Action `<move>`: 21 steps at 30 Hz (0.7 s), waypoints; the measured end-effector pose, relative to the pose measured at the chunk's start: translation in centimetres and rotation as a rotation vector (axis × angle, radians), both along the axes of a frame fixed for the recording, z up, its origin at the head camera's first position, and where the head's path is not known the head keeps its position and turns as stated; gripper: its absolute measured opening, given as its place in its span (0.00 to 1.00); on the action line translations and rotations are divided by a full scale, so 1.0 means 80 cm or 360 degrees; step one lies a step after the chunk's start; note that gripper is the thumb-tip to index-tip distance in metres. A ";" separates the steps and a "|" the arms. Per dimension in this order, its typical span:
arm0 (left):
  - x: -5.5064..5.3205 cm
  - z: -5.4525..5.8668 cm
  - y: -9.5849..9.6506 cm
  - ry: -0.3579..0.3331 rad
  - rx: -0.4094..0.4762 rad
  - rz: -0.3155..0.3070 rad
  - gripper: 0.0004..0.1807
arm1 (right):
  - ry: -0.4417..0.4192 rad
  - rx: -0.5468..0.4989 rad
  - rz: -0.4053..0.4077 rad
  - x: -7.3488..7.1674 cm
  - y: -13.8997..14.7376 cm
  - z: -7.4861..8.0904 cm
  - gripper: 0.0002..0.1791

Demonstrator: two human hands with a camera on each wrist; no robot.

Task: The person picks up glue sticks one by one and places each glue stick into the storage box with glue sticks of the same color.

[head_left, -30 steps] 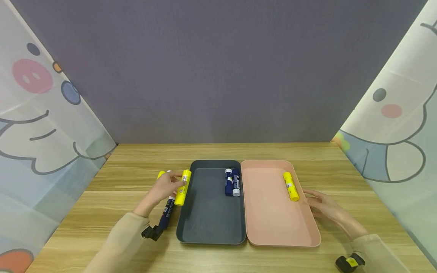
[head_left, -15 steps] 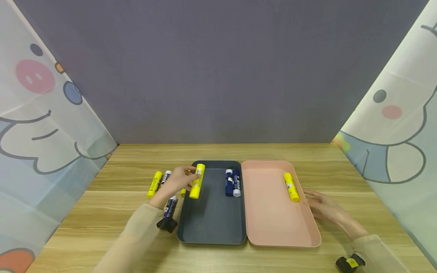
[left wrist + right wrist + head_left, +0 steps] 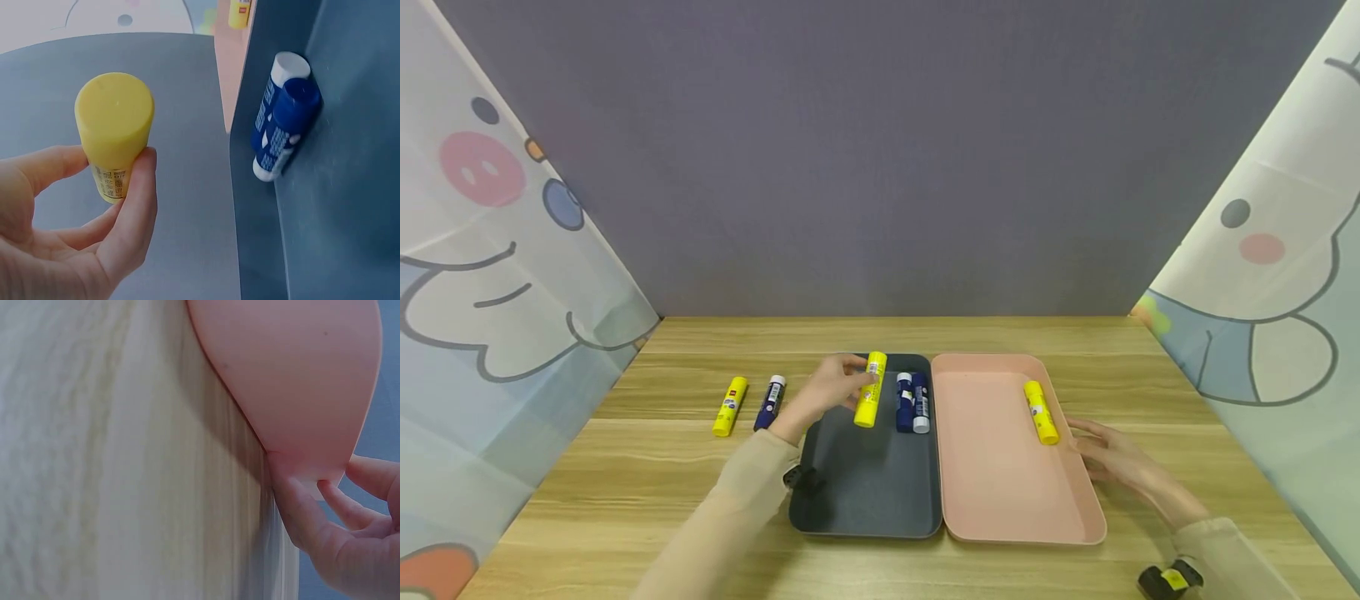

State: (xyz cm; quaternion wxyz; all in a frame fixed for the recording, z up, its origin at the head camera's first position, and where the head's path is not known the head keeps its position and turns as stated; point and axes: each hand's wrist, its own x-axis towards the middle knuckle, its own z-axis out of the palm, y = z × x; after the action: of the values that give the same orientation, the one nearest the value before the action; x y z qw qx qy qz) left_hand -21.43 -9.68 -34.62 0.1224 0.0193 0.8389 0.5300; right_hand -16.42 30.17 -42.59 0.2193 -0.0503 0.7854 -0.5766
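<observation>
My left hand (image 3: 829, 388) pinches a yellow glue stick (image 3: 867, 410) between thumb and fingers, holding it over the dark grey tray (image 3: 880, 496). In the left wrist view its flat yellow end faces the camera. Two navy glue sticks with white ends, one of them the near navy glue stick (image 3: 287, 122), lie side by side along that tray's right wall. At the far right, my right hand (image 3: 1112, 457) touches the outer side of the pink tray (image 3: 1007, 504) with its fingertips. Inside the pink tray another yellow glue stick (image 3: 1041, 412) lies along the right wall.
Left of the trays, a yellow glue stick (image 3: 730, 407) and a navy glue stick (image 3: 771, 402) lie on the wooden table (image 3: 625, 483). The left forearm covers part of the table and the grey tray's left edge. A grey panel (image 3: 880, 167) stands behind the table.
My left hand has carried the yellow glue stick rightward, from the grey tray's left edge to over its inside. The right hand stays at the pink tray.
</observation>
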 end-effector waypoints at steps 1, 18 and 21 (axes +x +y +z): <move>-0.001 0.000 0.004 -0.0001 0.0006 0.0000 0.25 | 0.0000 0.0000 -0.0002 0.000 0.000 0.000 0.37; -0.015 -0.014 0.059 -0.0066 0.0089 -0.0111 0.26 | -0.0002 -0.0006 0.0002 0.001 0.000 0.000 0.38; -0.016 -0.014 0.069 -0.0084 0.0114 -0.0127 0.26 | 0.0000 -0.0016 0.0010 0.000 0.001 -0.001 0.39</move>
State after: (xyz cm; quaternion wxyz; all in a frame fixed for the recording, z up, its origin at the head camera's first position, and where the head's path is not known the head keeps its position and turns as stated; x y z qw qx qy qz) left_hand -22.71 -4.16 -35.71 0.1647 0.0432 0.8144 0.5548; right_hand -16.38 30.25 -42.66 0.2208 -0.0540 0.7824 -0.5798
